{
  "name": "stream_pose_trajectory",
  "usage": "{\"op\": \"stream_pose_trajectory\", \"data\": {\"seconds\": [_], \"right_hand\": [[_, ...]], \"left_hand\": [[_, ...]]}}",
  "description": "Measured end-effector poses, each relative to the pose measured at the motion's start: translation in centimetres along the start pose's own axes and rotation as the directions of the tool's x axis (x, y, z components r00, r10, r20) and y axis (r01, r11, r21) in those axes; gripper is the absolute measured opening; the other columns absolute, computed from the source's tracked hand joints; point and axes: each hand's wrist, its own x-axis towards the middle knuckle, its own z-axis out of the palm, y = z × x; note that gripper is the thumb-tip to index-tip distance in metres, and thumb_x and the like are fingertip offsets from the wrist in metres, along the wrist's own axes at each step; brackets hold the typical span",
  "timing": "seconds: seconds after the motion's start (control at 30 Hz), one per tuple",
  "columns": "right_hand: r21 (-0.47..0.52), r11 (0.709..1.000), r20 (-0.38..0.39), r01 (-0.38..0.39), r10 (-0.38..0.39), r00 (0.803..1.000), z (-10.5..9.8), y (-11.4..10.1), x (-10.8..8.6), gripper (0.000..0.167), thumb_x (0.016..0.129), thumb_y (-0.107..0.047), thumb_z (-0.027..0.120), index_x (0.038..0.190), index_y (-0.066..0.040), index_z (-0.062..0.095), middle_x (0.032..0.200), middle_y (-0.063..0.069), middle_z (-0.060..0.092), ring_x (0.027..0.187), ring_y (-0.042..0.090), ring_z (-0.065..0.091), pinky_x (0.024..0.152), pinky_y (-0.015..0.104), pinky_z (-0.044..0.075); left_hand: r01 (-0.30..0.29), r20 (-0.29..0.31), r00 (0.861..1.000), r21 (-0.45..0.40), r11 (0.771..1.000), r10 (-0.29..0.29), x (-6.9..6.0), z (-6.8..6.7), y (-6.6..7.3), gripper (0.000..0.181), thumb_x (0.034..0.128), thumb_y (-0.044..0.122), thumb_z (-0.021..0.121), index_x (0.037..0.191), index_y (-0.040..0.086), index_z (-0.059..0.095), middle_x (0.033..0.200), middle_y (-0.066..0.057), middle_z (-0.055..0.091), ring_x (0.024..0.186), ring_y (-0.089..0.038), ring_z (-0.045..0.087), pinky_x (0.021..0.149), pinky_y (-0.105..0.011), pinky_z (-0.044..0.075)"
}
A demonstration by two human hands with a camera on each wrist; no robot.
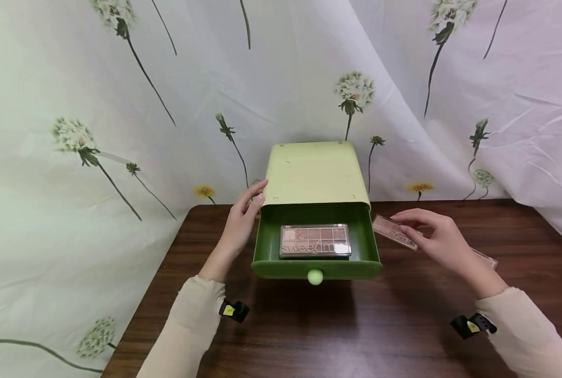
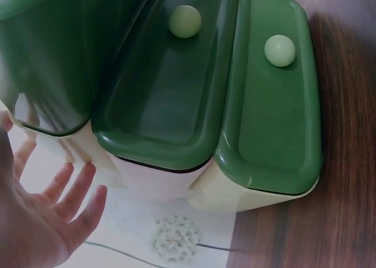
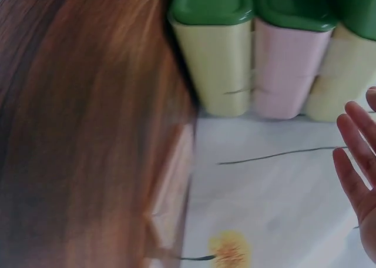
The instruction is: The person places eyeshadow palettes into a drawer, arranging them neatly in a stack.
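Observation:
A small cabinet (image 1: 316,170) with a pale yellow top has its green top drawer (image 1: 316,270) pulled out. Inside the drawer lies an eyeshadow palette (image 1: 315,240) with a clear lid. My left hand (image 1: 238,223) rests its fingertips by the cabinet's left side; in the left wrist view the hand (image 2: 56,215) has its fingers spread. To the right of the drawer, my right hand (image 1: 432,236) is over a second eyeshadow palette (image 1: 386,230). The right wrist view shows that hand (image 3: 361,162) with loose, parted fingers and nothing between them.
Another flat case (image 1: 486,258) lies partly hidden behind my right wrist. Two lower green drawers, the middle one (image 2: 170,97) and the bottom one (image 2: 273,115), are closed, with round knobs. A dandelion-print cloth (image 1: 167,94) hangs behind the dark wooden table (image 1: 309,336).

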Motion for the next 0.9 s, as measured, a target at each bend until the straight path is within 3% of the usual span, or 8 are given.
{"op": "stream_pose_trajectory", "data": {"seconds": [0.13,0.27,0.53,0.67,0.9], "right_hand": [[-0.017,0.998,-0.015,-0.064,0.063,0.998,0.3,1.2,-0.6,0.035,0.079,0.019,0.071,0.106,-0.003,0.073,0.104,0.008,0.071,0.084,0.0,0.062,0.068,0.013,0.048],[-0.044,0.989,-0.035,-0.142,0.14,0.989,0.6,2.8,-1.0,0.028,0.083,0.014,0.071,0.105,-0.003,0.074,0.103,0.01,0.071,0.085,-0.002,0.062,0.069,0.012,0.048],[-0.104,0.963,-0.006,-0.248,0.249,0.969,0.6,5.2,-1.2,0.019,0.091,0.003,0.068,0.108,-0.002,0.073,0.105,0.012,0.071,0.087,-0.005,0.06,0.072,0.008,0.047],[-0.106,0.943,0.024,-0.317,0.321,0.947,0.7,6.0,-1.3,0.018,0.094,-0.003,0.067,0.111,-0.002,0.073,0.109,0.014,0.07,0.084,0.0,0.063,0.069,0.011,0.049],[-0.114,0.887,0.104,-0.448,0.459,0.882,0.8,7.0,-1.6,0.024,0.096,-0.014,0.067,0.118,-0.004,0.071,0.117,0.018,0.068,0.085,0.023,0.068,0.067,0.027,0.053]], "left_hand": [[0.006,0.0,1.0,0.011,1.0,-0.006,-0.1,0.0,0.3,0.044,0.1069,0.034,0.044,0.149,0.023,0.047,0.143,-0.008,0.045,0.117,-0.027,0.054,0.09,-0.044,0.045],[0.005,-0.009,1.0,0.014,1.0,-0.005,-0.2,0.0,0.5,0.044,0.1067,0.034,0.045,0.149,0.023,0.048,0.143,-0.009,0.045,0.116,-0.027,0.054,0.09,-0.045,0.045],[0.018,-0.009,1.0,0.007,1.0,-0.018,-0.2,0.1,0.7,0.044,0.1056,0.032,0.048,0.149,0.021,0.048,0.139,-0.011,0.045,0.111,-0.03,0.056,0.09,-0.045,0.044],[0.026,-0.005,1.0,0.011,1.0,-0.026,-0.3,0.1,0.8,0.045,0.1057,0.033,0.048,0.149,0.022,0.047,0.14,-0.011,0.045,0.114,-0.03,0.055,0.091,-0.046,0.044],[0.029,-0.011,1.0,0.008,1.0,-0.029,-0.4,0.1,0.8,0.045,0.1058,0.033,0.047,0.149,0.023,0.047,0.141,-0.011,0.044,0.113,-0.029,0.054,0.09,-0.044,0.044]]}}
